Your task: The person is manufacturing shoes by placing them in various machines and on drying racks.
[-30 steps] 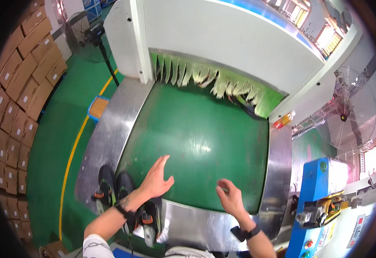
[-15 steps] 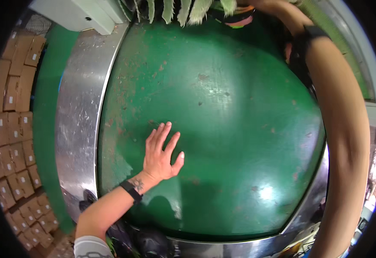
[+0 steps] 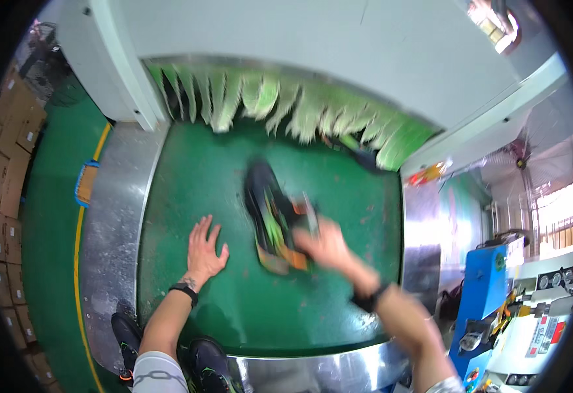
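My left hand (image 3: pixel 206 255) is held over the green conveyor belt (image 3: pixel 227 301), fingers stretched and holding nothing. To its right, my right hand (image 3: pixel 325 243), smeared by motion, is closed at the side of a black sports shoe (image 3: pixel 267 206) with lime-green and orange parts. Blur hides exactly where the fingers grip and whether a second shoe is with it. Another dark shoe (image 3: pixel 359 154) lies partly under the fringed green strip curtain (image 3: pixel 234 92) at the far end. Two black shoes (image 3: pixel 211 363) show at the near left, by my left forearm.
Beyond the curtain rises a pale machine housing (image 3: pixel 299 33). Metal side rails (image 3: pixel 113 229) border the belt. Stacked cardboard boxes (image 3: pixel 11 177) stand at far left, near a yellow floor line. A blue machine (image 3: pixel 483 288) and a fan (image 3: pixel 519 160) are on the right.
My right hand has come back from the curtain toward me, with the shoe now mid-belt. The view has shifted, showing more of the housing. My left hand stays open over the belt.
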Available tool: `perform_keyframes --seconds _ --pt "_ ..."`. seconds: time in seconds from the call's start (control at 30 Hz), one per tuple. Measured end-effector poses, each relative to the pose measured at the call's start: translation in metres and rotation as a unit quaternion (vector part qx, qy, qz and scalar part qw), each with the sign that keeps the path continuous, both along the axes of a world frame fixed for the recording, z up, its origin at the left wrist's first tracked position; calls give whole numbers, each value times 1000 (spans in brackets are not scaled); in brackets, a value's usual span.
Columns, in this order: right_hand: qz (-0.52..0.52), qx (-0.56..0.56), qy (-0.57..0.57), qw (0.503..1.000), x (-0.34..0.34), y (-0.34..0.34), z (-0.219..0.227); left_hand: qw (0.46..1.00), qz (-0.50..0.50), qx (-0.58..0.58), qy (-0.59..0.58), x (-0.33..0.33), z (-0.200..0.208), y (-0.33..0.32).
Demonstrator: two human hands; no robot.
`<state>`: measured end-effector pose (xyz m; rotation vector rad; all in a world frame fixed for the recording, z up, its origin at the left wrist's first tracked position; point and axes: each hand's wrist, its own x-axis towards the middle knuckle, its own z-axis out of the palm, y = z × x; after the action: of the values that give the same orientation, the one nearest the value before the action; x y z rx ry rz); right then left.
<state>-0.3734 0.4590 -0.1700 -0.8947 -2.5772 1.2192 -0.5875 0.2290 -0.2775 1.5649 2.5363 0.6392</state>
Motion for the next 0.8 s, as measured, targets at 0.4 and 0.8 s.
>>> perform_keyframes --seconds 0.4,0.8 --pt "-568 -282 66 770 428 -297 218 747 -174 -124 -629 241 235 -9" --pt "-432 48 365 823 526 -410 245 501 -419 -268 -708 562 313 -56"
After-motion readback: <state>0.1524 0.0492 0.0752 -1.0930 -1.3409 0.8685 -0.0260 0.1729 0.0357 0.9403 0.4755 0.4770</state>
